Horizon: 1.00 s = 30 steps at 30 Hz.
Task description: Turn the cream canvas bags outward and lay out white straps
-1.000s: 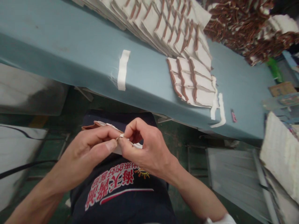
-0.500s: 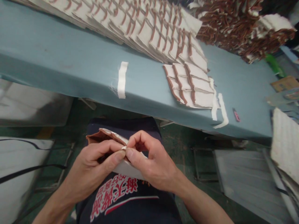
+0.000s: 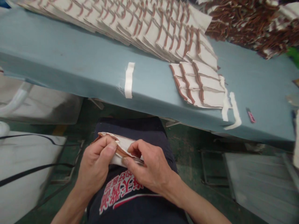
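Note:
Over my lap I hold a white fabric piece (image 3: pixel 127 142) with brown edging, folded along its length. My left hand (image 3: pixel 99 158) is closed, pinching the brown-edged seam at the left part of the piece between thumb and forefinger. My right hand (image 3: pixel 151 165) grips the right part, thumb on the near side and curled fingers on the far side. Part of the fabric is hidden behind my fingers. Beneath it is a dark apron (image 3: pixel 142 211) with red and white lettering.
A blue-covered table (image 3: pixel 88 59) runs across in front. On it lie overlapping white pieces with brown edging (image 3: pixel 149 29), a smaller group (image 3: pixel 211 82), white strips (image 3: pixel 129 81) and a small pink tool (image 3: pixel 251 116). A brown-and-white heap (image 3: pixel 252 25) stands back right.
My hands have moved apart along the fabric. The left has gone left along the seam, and the right has lowered slightly, showing more white cloth between them. The view has shifted a little.

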Available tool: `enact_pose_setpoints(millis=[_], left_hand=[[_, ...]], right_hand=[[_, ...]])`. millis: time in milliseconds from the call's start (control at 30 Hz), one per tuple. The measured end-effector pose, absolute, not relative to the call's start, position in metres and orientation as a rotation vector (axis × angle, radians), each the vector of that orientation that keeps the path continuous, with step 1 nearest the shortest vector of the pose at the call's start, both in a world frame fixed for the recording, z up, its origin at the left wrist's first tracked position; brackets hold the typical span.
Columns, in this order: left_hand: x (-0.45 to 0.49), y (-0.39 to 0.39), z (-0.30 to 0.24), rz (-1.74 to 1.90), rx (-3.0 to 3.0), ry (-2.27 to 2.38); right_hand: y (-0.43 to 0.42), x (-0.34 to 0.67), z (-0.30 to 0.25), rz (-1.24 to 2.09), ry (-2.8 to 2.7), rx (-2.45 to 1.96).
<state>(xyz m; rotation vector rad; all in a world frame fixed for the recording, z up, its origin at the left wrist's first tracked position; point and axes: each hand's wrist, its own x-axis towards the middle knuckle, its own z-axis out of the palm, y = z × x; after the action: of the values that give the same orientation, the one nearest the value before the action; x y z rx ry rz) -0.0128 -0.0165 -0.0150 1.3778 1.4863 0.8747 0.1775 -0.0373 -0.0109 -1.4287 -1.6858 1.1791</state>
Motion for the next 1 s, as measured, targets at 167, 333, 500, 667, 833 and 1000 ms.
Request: enact_pose_setpoints(millis=[167, 333, 500, 667, 833, 1000], left_hand=[[-0.011, -0.013, -0.007, 0.886, 1.519, 1.36], [-0.009, -0.011, -0.004, 0.939, 1.711, 1.395], [-0.004, -0.01, -0.014, 0.983, 1.736, 1.421], [0.01, -0.013, -0.026, 0.955, 1.376, 1.422], [0.003, -0.001, -0.028, 0.82, 1.299, 1.369], [-0.013, 0.017, -0.025, 0.675, 1.573, 1.257]], right_hand=[[-0.033, 0.183, -0.01, 1.292, -1.592, -1.423], [-0.022, 0.18, -0.007, 1.292, -1.538, -1.518], [-0.013, 0.176, -0.01, 1.221, -1.702, -1.571], [-0.005, 0.174, -0.019, 1.179, -1.804, -1.511], [0.003, 0.175, -0.028, 1.311, -1.656, -1.39], [0.009, 0.181, -0.027, 1.417, -1.544, -1.421]])
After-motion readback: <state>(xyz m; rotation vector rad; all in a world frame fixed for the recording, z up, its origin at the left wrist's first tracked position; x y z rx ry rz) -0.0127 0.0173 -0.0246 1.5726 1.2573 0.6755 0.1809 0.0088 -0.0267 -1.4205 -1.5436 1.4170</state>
